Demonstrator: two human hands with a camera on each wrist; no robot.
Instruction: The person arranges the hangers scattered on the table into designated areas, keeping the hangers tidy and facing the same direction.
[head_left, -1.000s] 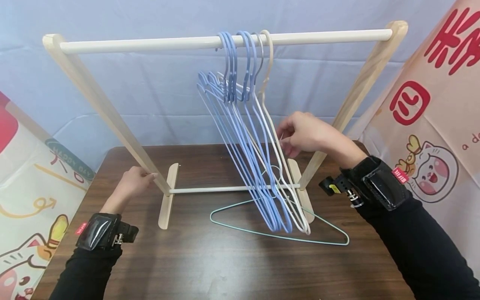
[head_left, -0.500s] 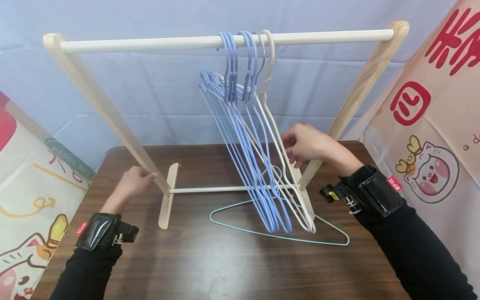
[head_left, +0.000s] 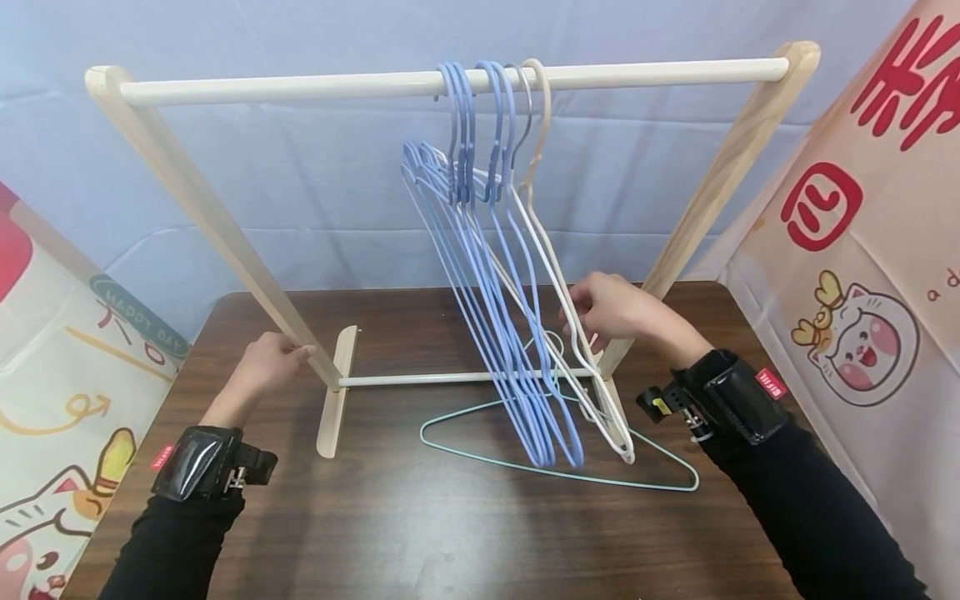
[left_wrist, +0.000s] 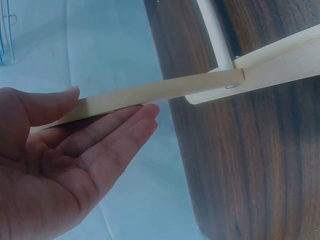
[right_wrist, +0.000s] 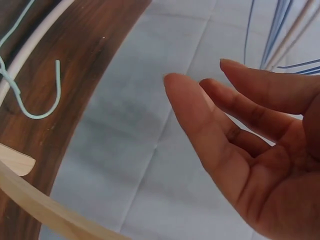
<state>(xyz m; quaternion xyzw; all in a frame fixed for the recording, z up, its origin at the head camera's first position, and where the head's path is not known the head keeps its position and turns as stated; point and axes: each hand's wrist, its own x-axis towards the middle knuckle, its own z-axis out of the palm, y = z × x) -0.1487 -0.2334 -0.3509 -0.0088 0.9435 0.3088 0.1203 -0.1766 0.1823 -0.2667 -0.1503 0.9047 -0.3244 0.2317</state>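
Observation:
My left hand (head_left: pixel 266 362) pinches the left wooden post (left_wrist: pixel 165 89) of a garment rack, thumb on one side and fingers on the other. Several blue hangers (head_left: pixel 462 158) hang from the rack's white rail (head_left: pixel 300 87), with white or cream hangers (head_left: pixel 627 454) to their right. My right hand (head_left: pixel 611 307) is just right of these hangers, near the foot of the right post (head_left: pixel 720 175). Its fingers are loosely bent and hold nothing in the right wrist view. A pale green hanger (head_left: pixel 645 485) lies flat on the table beneath.
The rack's lower bar (head_left: pixel 420 379) and left foot (head_left: pixel 337 392) sit on the dark wooden table (head_left: pixel 360 533). Pale blue cloth (head_left: pixel 337 208) covers the back, and printed sheets stand at both sides. Black camera straps are on both wrists.
My right hand has moved down along the hangers. The white hangers' lower ends have swung slightly right, away from the blue ones. My left hand stays on the post.

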